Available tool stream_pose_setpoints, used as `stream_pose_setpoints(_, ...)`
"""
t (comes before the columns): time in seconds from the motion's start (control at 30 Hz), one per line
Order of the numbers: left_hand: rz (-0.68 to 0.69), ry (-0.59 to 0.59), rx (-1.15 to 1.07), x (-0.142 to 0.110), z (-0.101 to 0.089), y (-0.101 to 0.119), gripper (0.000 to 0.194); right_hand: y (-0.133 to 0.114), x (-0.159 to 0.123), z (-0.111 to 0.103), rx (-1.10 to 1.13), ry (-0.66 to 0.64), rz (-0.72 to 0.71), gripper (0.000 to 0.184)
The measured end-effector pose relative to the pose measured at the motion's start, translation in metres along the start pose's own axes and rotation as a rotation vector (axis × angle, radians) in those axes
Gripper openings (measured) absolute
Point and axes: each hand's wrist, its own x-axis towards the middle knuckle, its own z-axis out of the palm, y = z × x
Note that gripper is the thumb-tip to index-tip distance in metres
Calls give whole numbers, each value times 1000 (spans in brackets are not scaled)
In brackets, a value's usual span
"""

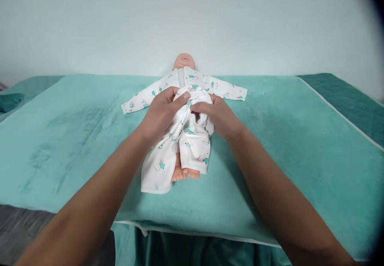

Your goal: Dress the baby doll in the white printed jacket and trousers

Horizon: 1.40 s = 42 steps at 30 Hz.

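A baby doll (183, 61) lies on its back, its head toward the wall and its two bare feet (179, 174) toward me. It has on a white patterned top (223, 87) with both sleeves spread sideways. White baby pants (196, 143) with a matching print lie bunched over the doll's lower body and legs. My left hand (163, 110) pinches the bunched fabric between thumb and fingers on the left. On the right side, my right hand (220, 114) grips the same pants near the waist. Some fingertips are hidden in the cloth.
The doll rests on a teal sheet (285, 146) with a white edge along the front. Darker green quilted fabric (345, 98) shows at the right, with a folded green cloth (12, 101) at far left. A white wall (186, 18) stands behind.
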Motion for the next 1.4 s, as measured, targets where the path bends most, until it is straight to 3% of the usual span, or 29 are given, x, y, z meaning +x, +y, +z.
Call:
stream_pose_setpoints(0.1,-100,-38,96,-3,-9,3,34,1,5,-2,135,49,-30,14)
stream_pose_setpoints(0.2,-134,-46,134,-6,-15,4,37,4,6,-3,155,15,-21,12)
stream_pose_setpoints(0.37,-76,63,85,-3,-11,5,37,6,0,-6,145,-178,19,23)
stream_pose_setpoints(0.5,-92,115,67,0,-6,3,37,-4,-5,-9,-60,-466,45,37)
stream_pose_setpoints(0.57,-103,114,54,-1,-6,0,36,-8,-7,-8,-169,-532,44,42)
stream_pose_setpoints(0.67,-110,69,25,-6,-11,-4,37,-6,-6,-3,-140,-384,42,43)
stream_pose_setpoints(0.77,-117,-86,80,-15,-22,-1,42,4,-2,3,38,-161,-11,37)
stream_pose_setpoints(0.9,-198,-287,249,-26,-32,5,38,11,3,6,146,-66,-68,32)
stream_pose_setpoints(1.0,-146,-189,62,-26,-28,2,41,6,1,2,114,-121,-37,38)
stream_pose_setpoints(1.07,-79,-65,-78,-24,-24,-3,44,0,-2,-1,-6,-260,23,43)
stream_pose_setpoints(1.17,-87,69,-84,-22,-19,-6,42,-6,-6,-3,-159,-455,94,47)
stream_pose_setpoints(1.23,-109,100,-56,-24,-16,-6,42,-4,-6,-1,-104,-414,91,44)
stream_pose_setpoints(1.4,-110,34,-49,-34,-15,-11,42,13,-1,6,197,-138,-22,45)
